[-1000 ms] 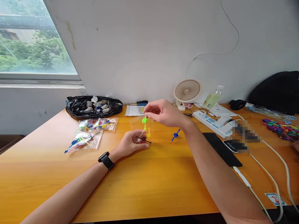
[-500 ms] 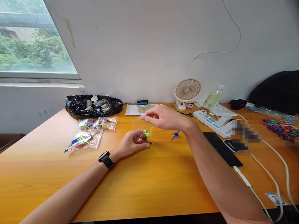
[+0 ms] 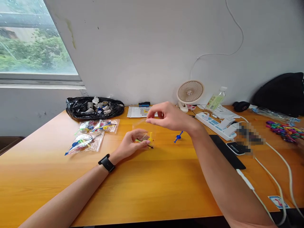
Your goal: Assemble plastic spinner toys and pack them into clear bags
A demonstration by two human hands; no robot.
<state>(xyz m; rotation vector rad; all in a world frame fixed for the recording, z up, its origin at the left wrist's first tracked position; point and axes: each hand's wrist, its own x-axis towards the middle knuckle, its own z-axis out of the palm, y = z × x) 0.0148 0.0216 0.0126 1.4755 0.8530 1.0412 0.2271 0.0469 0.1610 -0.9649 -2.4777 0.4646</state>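
Observation:
My left hand [image 3: 130,144], with a black watch on its wrist, is closed around the lower part of a clear plastic bag [image 3: 139,124]. Small plastic pieces show at its fingertips: a yellow piece [image 3: 150,136], a dark stick [image 3: 150,146] and a bit of green, partly hidden by the fingers. Above it, my right hand [image 3: 167,116] pinches the bag's upper edge between thumb and fingers. A blue plastic piece [image 3: 178,137] lies alone on the table, below the right wrist. Several filled clear bags [image 3: 86,142] of colourful pieces lie to the left.
A black plastic bag [image 3: 71,109] of odds and ends sits at the back left. Along the wall stand a fan [image 3: 190,91] and a bottle [image 3: 216,100]. A power strip [image 3: 217,126], dark tablet-like slab [image 3: 228,153], cables and a colourful pile [image 3: 282,130] occupy the right.
The green piece beside the yellow one has dropped lower and is now mostly hidden by my left hand. Both hands have shifted only slightly, still on the bag.

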